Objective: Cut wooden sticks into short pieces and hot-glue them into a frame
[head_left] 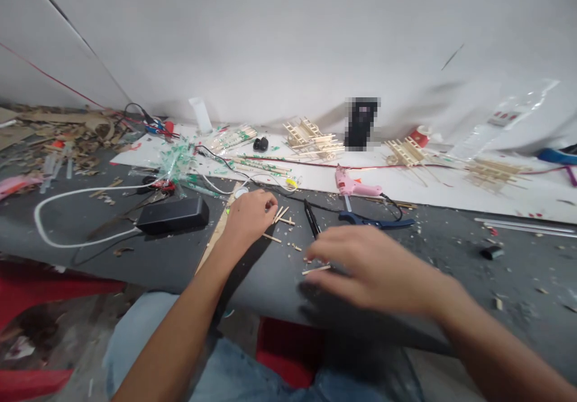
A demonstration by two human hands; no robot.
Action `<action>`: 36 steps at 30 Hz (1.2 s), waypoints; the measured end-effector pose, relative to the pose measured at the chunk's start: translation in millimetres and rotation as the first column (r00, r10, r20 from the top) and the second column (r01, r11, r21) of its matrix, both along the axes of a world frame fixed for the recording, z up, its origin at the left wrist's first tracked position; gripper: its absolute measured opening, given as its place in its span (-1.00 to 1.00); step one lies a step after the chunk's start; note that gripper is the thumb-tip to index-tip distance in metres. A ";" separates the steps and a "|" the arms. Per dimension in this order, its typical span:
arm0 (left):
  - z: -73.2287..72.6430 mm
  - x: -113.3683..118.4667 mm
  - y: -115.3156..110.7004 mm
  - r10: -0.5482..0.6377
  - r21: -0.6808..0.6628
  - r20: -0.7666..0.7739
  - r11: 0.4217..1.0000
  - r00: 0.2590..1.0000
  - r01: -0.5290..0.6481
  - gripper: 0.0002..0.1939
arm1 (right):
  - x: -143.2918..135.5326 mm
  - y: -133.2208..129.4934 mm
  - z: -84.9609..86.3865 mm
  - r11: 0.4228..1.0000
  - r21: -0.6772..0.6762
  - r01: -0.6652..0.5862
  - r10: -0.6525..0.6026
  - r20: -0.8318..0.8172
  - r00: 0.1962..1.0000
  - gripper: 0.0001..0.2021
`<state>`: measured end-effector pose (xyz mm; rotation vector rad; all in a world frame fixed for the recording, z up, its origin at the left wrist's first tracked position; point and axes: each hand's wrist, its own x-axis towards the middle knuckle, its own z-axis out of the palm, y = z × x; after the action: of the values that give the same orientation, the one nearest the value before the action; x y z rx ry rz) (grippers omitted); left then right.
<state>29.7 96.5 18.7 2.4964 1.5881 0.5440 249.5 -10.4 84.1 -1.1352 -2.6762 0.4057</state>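
A: Where are the hands?
B: The bare left hand [251, 213] curls palm-down above the dark grey counter [259, 282], just beside a few thin, pale wooden sticks [286, 222]; I cannot tell whether its grip is closed on any. The bare right hand [360, 264], blurred, has its grip apart, thumb clear of the fingers, near a short, pale wooden stub [316, 270].
A: What surrounds them?
B: A slim black pen-shaped tool [312, 219] lies just beyond the right fingers. Farther back, a pink plastic glue gun [356, 187] lies at the near edge of a long white board [455, 188]. Left of the left hand sits a black rectangular box [172, 214]
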 end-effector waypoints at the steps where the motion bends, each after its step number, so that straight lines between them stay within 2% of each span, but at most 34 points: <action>1: -0.6 0.0 0.2 -0.009 -0.015 -0.014 1.000 1.000 0.009 -0.82 | 32.8 6.7 -9.8 0.990 0.012 0.144 -0.144 0.010 0.990 -0.71; 3: -2.6 3.7 1.2 -0.027 -0.045 -0.041 0.999 0.999 0.025 -0.81 | 92.9 14.5 -37.0 0.915 0.103 0.390 -0.399 0.086 0.913 -0.54; 5: -5.3 10.2 3.5 -0.024 -0.075 -0.069 0.997 0.997 0.019 -0.81 | 136.2 13.2 -67.4 0.868 0.141 0.477 -0.496 0.172 0.851 -0.24; 8: -8.3 18.2 8.8 0.024 -0.107 -0.107 0.994 0.994 -0.036 -0.82 | 162.2 -0.3 -101.7 0.858 0.156 0.490 -0.514 0.229 0.827 0.02; 10: -8.2 20.3 12.2 0.058 -0.129 -0.130 0.989 0.990 -0.075 -0.81 | 159.5 -8.9 -110.9 0.853 0.178 0.491 -0.520 0.197 0.831 0.03; 13: -5.1 20.6 14.9 0.067 -0.181 -0.171 0.979 0.983 -0.098 -0.81 | 141.7 -12.6 -106.2 0.825 0.218 0.522 -0.545 0.058 0.837 -0.18; 15: -2.2 20.8 14.7 0.055 -0.212 -0.197 0.972 0.979 -0.098 -0.78 | 126.4 -9.6 -95.9 0.804 0.211 0.555 -0.556 -0.061 0.829 -0.38; 17: -0.2 21.7 13.4 0.051 -0.228 -0.216 0.969 0.975 -0.101 -0.76 | 110.0 -4.6 -83.7 0.810 0.170 0.561 -0.537 -0.168 0.827 -0.53; 21: 1.0 23.9 10.5 0.073 -0.225 -0.205 0.967 0.976 -0.120 -0.75 | 75.1 7.7 -63.1 0.897 -0.034 0.442 -0.431 -0.300 0.851 -0.73; 23: 3.1 24.0 8.1 0.085 -0.211 -0.154 0.970 0.984 -0.116 -0.81 | 59.2 15.8 -57.7 0.896 -0.193 0.400 -0.444 -0.356 0.822 -0.79; 27: 15.2 24.6 -8.0 0.040 -0.179 0.070 0.983 0.997 -0.027 -0.81 | 35.4 33.6 -55.8 0.842 -0.375 0.387 -0.532 -0.455 0.714 -0.73; 31: 22.9 34.2 -39.1 -0.016 -0.214 0.322 0.973 0.947 0.089 -0.68 | 20.3 39.6 -54.6 0.844 -0.477 0.245 -0.510 -0.575 0.640 -0.63; 32: 21.9 38.1 -46.4 -0.010 -0.233 0.424 0.965 0.905 0.119 -0.67 | 17.7 38.2 -54.1 0.842 -0.497 0.209 -0.510 -0.610 0.607 -0.65; 34: 17.0 46.2 -57.9 0.025 -0.273 0.630 0.943 0.776 0.191 -0.70 | 14.8 33.1 -54.0 0.834 -0.524 0.173 -0.529 -0.668 0.524 -0.70; 36: 10.1 53.5 -64.7 0.051 -0.290 0.724 0.927 0.688 0.236 -0.75 | 15.8 26.6 -55.8 0.824 -0.537 0.180 -0.553 -0.694 0.461 -0.75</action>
<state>83.2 31.8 28.8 1.7226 1.0955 0.9660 265.3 16.2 28.3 -1.1672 -1.4565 1.1108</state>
